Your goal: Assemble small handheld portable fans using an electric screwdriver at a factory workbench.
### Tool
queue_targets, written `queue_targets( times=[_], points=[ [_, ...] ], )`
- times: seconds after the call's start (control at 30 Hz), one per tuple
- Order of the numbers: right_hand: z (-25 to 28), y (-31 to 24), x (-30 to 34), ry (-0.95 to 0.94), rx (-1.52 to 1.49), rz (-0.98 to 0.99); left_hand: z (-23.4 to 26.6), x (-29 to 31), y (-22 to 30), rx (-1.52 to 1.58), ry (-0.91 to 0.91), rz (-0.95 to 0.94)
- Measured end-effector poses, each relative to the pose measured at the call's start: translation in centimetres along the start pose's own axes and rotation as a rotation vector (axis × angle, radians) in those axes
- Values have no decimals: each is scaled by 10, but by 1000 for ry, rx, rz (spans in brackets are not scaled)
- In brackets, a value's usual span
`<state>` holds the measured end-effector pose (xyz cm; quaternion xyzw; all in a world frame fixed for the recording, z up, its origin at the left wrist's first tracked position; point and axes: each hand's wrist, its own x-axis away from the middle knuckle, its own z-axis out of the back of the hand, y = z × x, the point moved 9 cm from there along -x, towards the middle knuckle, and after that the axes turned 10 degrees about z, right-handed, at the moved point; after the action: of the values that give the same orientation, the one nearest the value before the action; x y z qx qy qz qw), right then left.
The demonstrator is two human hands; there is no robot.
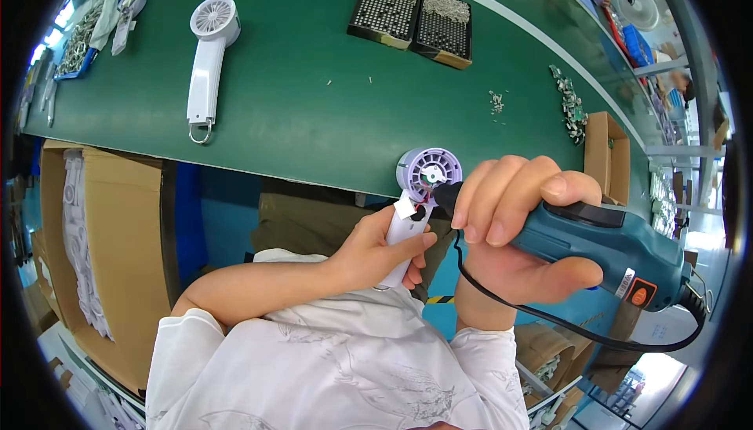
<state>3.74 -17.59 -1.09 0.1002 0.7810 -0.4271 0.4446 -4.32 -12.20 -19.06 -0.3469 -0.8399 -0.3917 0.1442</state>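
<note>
My left hand (362, 251) is closed around the handle of a pale lilac handheld fan (404, 235). Its round head leans over the table's near edge, with white and wired parts showing inside. A small white square piece (405, 205) sits at the neck. In my right hand (518, 226) is a teal electric screwdriver (608, 245), gripped with the fingers wrapped over its body. The black nose points at the fan's head; whether its bit touches a screw is hidden. A black cord loops from the tool's rear end.
Another white handheld fan (205, 61) lies at the left of the green table (290, 116). Two black trays of small metal parts (384, 10) stand at the back. Loose screws (496, 103) and circuit boards (570, 104) lie rightward. Cardboard boxes (129, 226) flank the table.
</note>
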Motion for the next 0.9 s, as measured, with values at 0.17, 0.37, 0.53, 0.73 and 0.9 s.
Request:
queue_targets(
  times=[0.17, 0.37, 0.53, 0.73, 0.9],
  points=[
    [1, 13, -3, -28, -24, -6, -2, 0, 1, 51, 18, 33],
    [2, 32, -5, -21, -28, -102, -5, -3, 1, 67, 22, 75],
    [5, 47, -3, -20, 21, -177, -6, -6, -1, 138, 4, 62],
    [5, 46, -4, 33, 22, -145, -5, -7, -3, 134, 9, 71],
    [4, 48, -3, 43, 44, -157, -4, -7, -2, 132, 4, 58]
  ],
)
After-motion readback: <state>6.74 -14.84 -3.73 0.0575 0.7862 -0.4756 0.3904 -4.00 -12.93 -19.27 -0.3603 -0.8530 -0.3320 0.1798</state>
